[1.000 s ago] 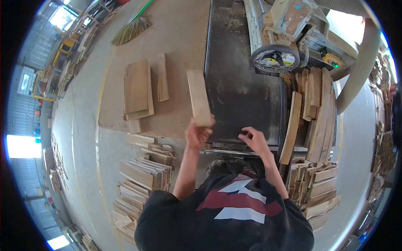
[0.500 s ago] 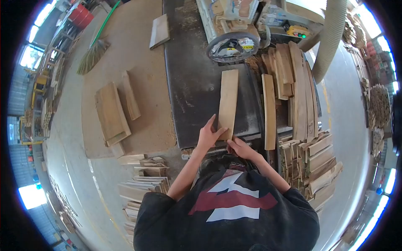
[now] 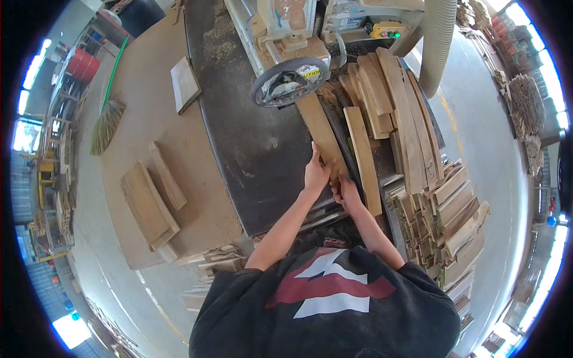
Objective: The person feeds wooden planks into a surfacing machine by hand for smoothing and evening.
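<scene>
A narrow wooden board point(image 3: 323, 132) lies on the dark machine table point(image 3: 250, 173), its far end under the round guard point(image 3: 290, 82) of the saw. My left hand point(image 3: 316, 174) grips the board's left edge near the close end, the index finger stretched along the side and the thumb across the top. At the near end, my right hand point(image 3: 347, 192) holds the board with curled fingers, the thumb on top. A second narrow board point(image 3: 363, 158) lies just right of it, beyond a dark fence strip. The blade itself is hidden by the guard.
Stacked long boards point(image 3: 412, 119) stand on the right, with a pile of short offcuts point(image 3: 459, 203) nearer me. On the left brown panel lie several boards point(image 3: 149, 206) and a broom point(image 3: 108, 128). A ribbed hose point(image 3: 440, 48) hangs at the back right.
The board has moved forward and against the fence strip, its far end now under the guard. Both hands moved forward with it. My view has turned, shifting the surroundings.
</scene>
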`<move>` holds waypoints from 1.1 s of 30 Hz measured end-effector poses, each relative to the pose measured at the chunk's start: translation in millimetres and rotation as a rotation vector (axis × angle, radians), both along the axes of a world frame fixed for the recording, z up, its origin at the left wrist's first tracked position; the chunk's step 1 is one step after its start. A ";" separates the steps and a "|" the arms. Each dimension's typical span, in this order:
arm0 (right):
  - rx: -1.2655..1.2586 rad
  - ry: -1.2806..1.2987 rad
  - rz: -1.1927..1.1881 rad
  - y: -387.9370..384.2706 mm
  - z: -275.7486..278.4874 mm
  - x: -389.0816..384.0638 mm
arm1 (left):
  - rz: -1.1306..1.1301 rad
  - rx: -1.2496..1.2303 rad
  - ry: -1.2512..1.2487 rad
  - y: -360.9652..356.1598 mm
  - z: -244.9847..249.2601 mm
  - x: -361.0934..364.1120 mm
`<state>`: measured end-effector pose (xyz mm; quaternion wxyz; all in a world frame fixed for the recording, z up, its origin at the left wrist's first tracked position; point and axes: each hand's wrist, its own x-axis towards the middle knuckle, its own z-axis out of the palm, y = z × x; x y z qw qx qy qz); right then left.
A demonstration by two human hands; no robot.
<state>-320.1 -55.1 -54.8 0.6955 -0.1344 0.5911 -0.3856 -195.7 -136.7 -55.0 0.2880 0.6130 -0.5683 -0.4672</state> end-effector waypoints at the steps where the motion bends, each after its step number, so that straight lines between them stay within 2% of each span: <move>1: 0.047 -0.014 -0.092 -17.0 1.3 3.8 | -0.008 -0.003 0.002 -13.1 -1.7 -2.2; 3: 0.073 -0.051 -0.203 -47.6 7.1 14.7 | 0.065 -0.005 -0.052 -42.4 -4.1 -6.6; 8: 0.045 0.048 -0.147 -107.8 8.7 28.9 | 0.093 0.040 0.025 -91.9 8.6 5.9; 10: 0.082 0.001 -0.146 -132.1 9.0 30.2 | 0.139 -0.098 0.002 -112.6 -0.9 6.9; 11: 0.086 0.009 -0.133 -144.3 6.6 36.4 | 0.152 -0.093 0.009 -126.6 -6.1 6.6; 13: -0.068 0.305 -0.272 -167.2 -10.3 57.1 | 0.162 -0.188 0.026 -149.6 -15.2 11.3; 14: -0.060 0.302 -0.271 -177.5 -27.2 61.6 | 0.161 -0.181 0.021 -144.9 -14.5 14.9; 16: -0.230 0.675 -0.332 -204.4 -104.9 53.9 | 0.354 0.071 0.053 -136.0 15.3 13.9; 17: -0.332 0.859 -0.369 -214.3 -119.5 54.0 | 0.470 -0.051 0.190 -124.6 8.8 13.2; 18: -0.346 0.853 -0.367 -221.8 -97.2 56.6 | 0.477 -0.064 0.190 -113.1 0.3 20.0; 20: 0.005 0.327 -0.298 -228.0 -31.7 64.1 | 0.444 -0.196 0.745 -84.4 -17.0 35.3; 21: -0.008 0.338 -0.279 -235.1 -27.0 66.1 | 0.447 -0.206 0.740 -70.4 -20.7 43.1; 24: -0.041 0.361 -0.223 -255.2 -19.3 70.9 | 0.075 -0.365 0.350 -26.8 -17.7 65.9; 25: -0.165 0.399 -0.235 -258.0 -23.6 73.7 | -0.007 -0.463 0.232 -14.0 -8.0 73.2; 26: -0.205 0.376 -0.216 -264.2 -25.2 74.6 | -0.091 -0.495 0.220 -3.3 2.1 81.1; 28: -0.416 0.290 0.018 -262.6 -37.2 62.2 | -0.223 -0.570 0.173 14.3 4.8 97.4; 30: -0.538 0.408 0.165 -237.4 -11.8 64.0 | -0.213 -0.562 0.109 27.8 13.2 112.0; 33: -0.604 0.540 0.243 -197.8 13.2 58.1 | -0.029 -0.602 0.066 27.0 11.1 131.5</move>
